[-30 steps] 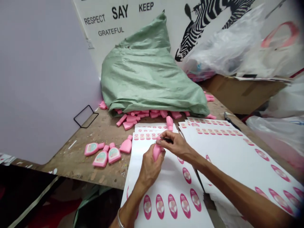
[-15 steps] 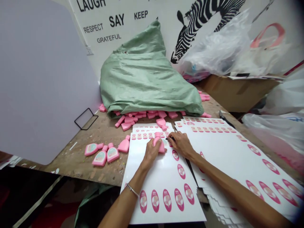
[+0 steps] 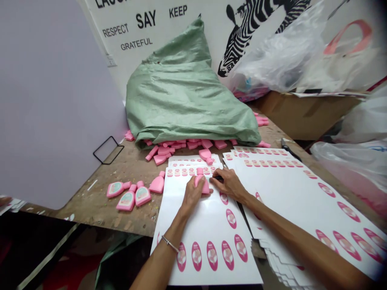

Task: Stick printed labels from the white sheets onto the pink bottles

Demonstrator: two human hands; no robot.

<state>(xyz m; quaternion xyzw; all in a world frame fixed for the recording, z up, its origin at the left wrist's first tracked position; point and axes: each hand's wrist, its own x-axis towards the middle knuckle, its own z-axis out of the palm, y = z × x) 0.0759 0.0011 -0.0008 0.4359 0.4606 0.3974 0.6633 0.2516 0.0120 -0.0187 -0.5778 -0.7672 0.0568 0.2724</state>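
Observation:
A pink bottle (image 3: pixel 202 183) is gripped in my left hand (image 3: pixel 192 192), cap pointing away, over a white sticker sheet (image 3: pixel 193 225). Just right of it, my right hand (image 3: pixel 228 183) pinches a small dark tool (image 3: pixel 218 177) whose tip is near the bottle; its exact kind is unclear. Small stickers line the sheet's top, and pink oval ones (image 3: pixel 212 255) run along its bottom and right side. Left of the sheet lie pink bottles with labels (image 3: pixel 126 200) and one with no label showing (image 3: pixel 157 183). Another pink bottle (image 3: pixel 206 156) rests at the sheet's far edge.
A large green sack (image 3: pixel 187 96) stands at the back with pink bottles around its base. More sticker sheets (image 3: pixel 278 193) are stacked on the right, near scissors (image 3: pixel 290 150). A black wire frame (image 3: pixel 109 151) and a pale panel (image 3: pixel 60 100) are at the left.
The right hand has shifted slightly, and the dark tool shows more between its fingers. The left hand still holds the bottle. The view has tilted slightly.

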